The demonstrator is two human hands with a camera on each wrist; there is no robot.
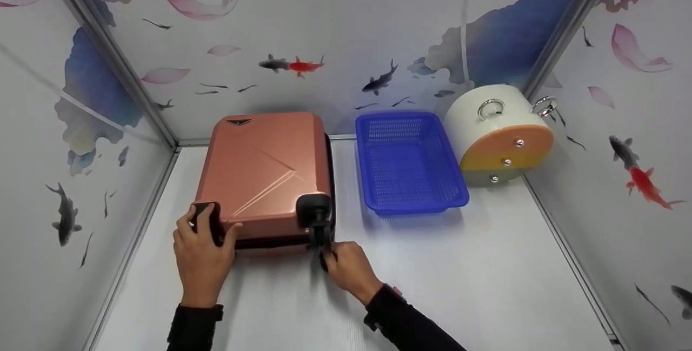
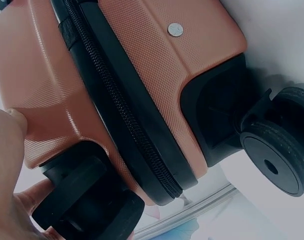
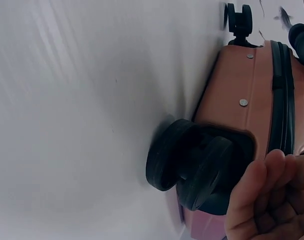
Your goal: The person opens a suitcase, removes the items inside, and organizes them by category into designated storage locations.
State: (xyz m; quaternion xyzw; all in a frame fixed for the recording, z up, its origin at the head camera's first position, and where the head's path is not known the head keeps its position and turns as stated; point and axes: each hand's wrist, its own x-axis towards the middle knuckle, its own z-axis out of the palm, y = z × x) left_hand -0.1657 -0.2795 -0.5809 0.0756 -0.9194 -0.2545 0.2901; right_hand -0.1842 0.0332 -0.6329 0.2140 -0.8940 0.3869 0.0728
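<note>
A rose-gold hard-shell suitcase [image 1: 265, 161] lies flat on the white table, its wheeled end towards me. My left hand [image 1: 203, 259] grips its near left corner. In the left wrist view, the thumb [image 2: 17, 122] presses the shell while the fingers pass behind a black caster wheel [image 2: 92, 195]. At the near right corner my right hand [image 1: 350, 267] holds the upper caster wheel [image 1: 320, 232] with curled fingers. In the right wrist view these fingers [image 3: 276, 200] hide that wheel, and the lower caster wheel [image 3: 191, 165] shows beside them. A black zipper [image 2: 117, 100] runs between the shells.
Right of the suitcase stands a blue plastic basket [image 1: 411, 207] with perforated sides. Beyond it is a white rounded bag or case [image 1: 486, 105] with an orange, yellow and green striped end and metal rings. Patterned panels [image 1: 335, 26] enclose the table at the back and sides.
</note>
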